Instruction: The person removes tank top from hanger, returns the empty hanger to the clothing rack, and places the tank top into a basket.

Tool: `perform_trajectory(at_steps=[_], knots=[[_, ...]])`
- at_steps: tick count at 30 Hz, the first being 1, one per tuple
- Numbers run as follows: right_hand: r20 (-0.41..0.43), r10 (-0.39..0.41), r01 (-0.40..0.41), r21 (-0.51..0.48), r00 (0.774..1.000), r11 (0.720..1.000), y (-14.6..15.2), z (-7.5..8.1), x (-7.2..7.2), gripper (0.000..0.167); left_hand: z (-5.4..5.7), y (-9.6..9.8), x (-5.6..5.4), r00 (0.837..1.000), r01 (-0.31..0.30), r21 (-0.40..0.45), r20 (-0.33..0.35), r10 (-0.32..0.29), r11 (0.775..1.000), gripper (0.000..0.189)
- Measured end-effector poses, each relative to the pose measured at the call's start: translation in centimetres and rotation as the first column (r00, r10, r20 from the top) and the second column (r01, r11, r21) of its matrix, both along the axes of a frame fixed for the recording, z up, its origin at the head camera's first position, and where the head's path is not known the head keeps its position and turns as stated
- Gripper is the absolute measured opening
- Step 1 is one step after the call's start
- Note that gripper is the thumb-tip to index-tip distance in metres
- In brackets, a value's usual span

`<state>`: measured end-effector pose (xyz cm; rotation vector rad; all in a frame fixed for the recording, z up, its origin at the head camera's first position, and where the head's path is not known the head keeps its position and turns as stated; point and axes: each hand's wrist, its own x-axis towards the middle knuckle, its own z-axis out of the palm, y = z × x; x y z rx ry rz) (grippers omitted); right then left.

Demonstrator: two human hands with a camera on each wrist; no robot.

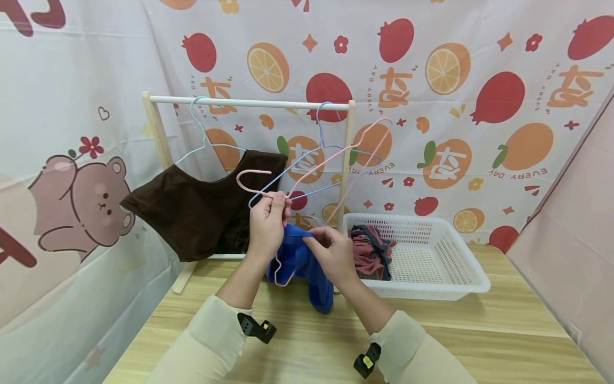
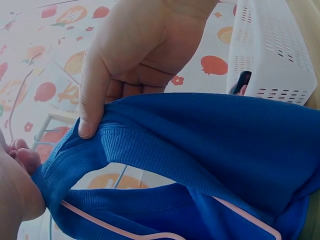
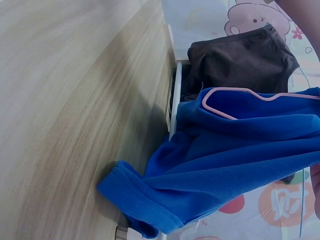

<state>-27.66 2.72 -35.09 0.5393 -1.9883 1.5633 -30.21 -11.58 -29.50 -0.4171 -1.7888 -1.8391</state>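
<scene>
My left hand (image 1: 267, 223) grips a pink hanger (image 1: 257, 172) near the base of its hook, beside the upper edge of a blue garment (image 1: 298, 253). One end of the hanger lies within the garment's opening, while the other sticks up to the right. My right hand (image 1: 334, 255) pinches the garment's edge. The left wrist view shows the right thumb pressing on the blue ribbed band (image 2: 135, 145), with the pink wire passing inside the opening. In the right wrist view the blue cloth (image 3: 215, 160) hangs down to the tabletop, its lower end folded.
Behind the hands stands a wood-and-white rack (image 1: 249, 101). A brown top (image 1: 201, 205) hangs there on a light-blue hanger (image 1: 203, 133); a bare blue hanger (image 1: 320, 125) hangs at the right. A white basket (image 1: 460, 256) holds a reddish-and-dark garment (image 1: 371, 250).
</scene>
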Motion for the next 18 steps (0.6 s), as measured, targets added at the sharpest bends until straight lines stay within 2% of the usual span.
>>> perform_trajectory(at_steps=[5,9,14,18], knots=[[-0.003,0.016,-0.016,-0.002,1.000,1.000,0.4,-1.4,-1.2,0.007,0.3,-0.1,0.0,1.000,0.026,0.023,0.013,-0.026,0.999,0.037],[-0.004,0.021,-0.021,0.011,1.000,1.000,0.5,-1.4,-1.2,0.007,0.4,-0.3,0.0,0.999,0.040,0.024,0.015,-0.040,0.999,0.037],[0.000,0.016,-0.016,0.013,1.000,1.000,0.5,-1.5,-1.1,0.007,0.5,-0.7,0.0,1.000,0.024,0.004,0.015,-0.024,1.000,0.035],[0.012,0.006,-0.006,0.007,1.000,1.000,0.4,-1.7,-1.1,0.010,0.8,-0.7,0.0,0.999,0.027,0.038,0.018,-0.027,0.999,0.034]])
